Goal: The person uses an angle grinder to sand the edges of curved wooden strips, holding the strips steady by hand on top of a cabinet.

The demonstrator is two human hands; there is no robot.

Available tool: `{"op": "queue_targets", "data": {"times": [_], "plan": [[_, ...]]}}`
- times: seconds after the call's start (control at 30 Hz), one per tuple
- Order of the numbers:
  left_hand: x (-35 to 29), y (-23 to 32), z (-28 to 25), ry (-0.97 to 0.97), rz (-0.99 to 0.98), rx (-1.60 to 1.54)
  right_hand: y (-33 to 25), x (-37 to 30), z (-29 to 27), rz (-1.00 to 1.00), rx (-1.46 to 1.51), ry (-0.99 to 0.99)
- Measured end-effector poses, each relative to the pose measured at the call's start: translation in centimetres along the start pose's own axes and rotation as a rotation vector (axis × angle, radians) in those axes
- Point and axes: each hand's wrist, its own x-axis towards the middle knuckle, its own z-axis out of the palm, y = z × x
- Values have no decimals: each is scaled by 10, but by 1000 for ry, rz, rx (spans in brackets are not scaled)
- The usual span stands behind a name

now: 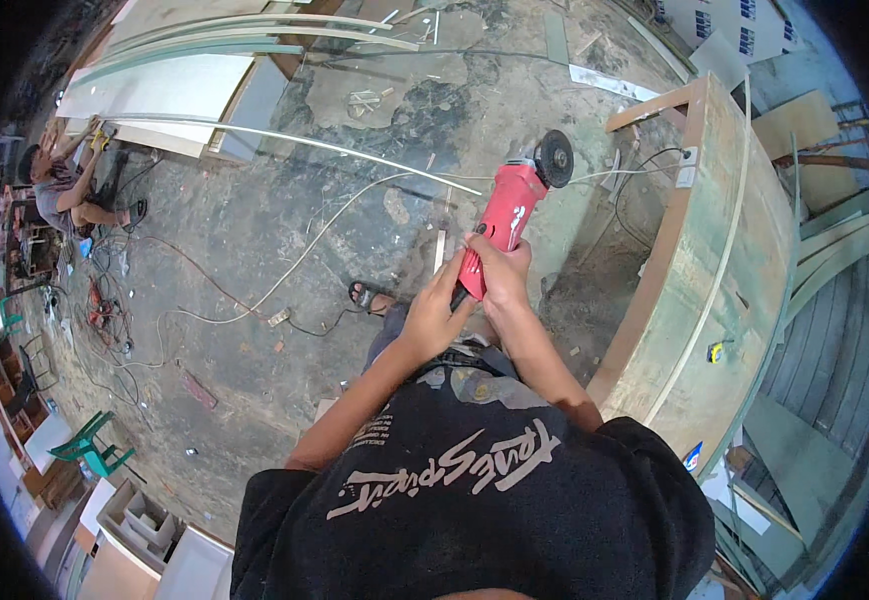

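Pointing away from you and somewhat to your right, the red angle grinder (508, 205) is held before your torso, above the concrete floor (255, 370). Its long axis runs obliquely from the rear end, nearest you, to the dark disc (558, 157) at the far end. Your right hand (504, 275) is clamped around the rear of the body; your left hand (438, 317), close beside it, is wrapped on the tail end. To your right, a long wooden unit (655, 280) bears a yellow tape measure (716, 352). Far left, a co-worker (60, 200) crouches.
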Motion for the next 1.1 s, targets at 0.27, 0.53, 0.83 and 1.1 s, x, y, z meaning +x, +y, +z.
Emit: {"op": "queue_targets", "data": {"times": [0.27, 0.53, 0.83, 1.1], "plan": [[59, 23, 103, 150, 12, -4, -24, 80, -76, 51, 1, -11], [90, 33, 136, 129, -83, -123, -31, 123, -113, 133, 24, -111], [104, 26, 156, 212, -51, -127, -39, 147, -114, 160, -11, -133], [119, 29, 173, 293, -29, -180, -53, 159, -118, 102, -70, -164]]}}
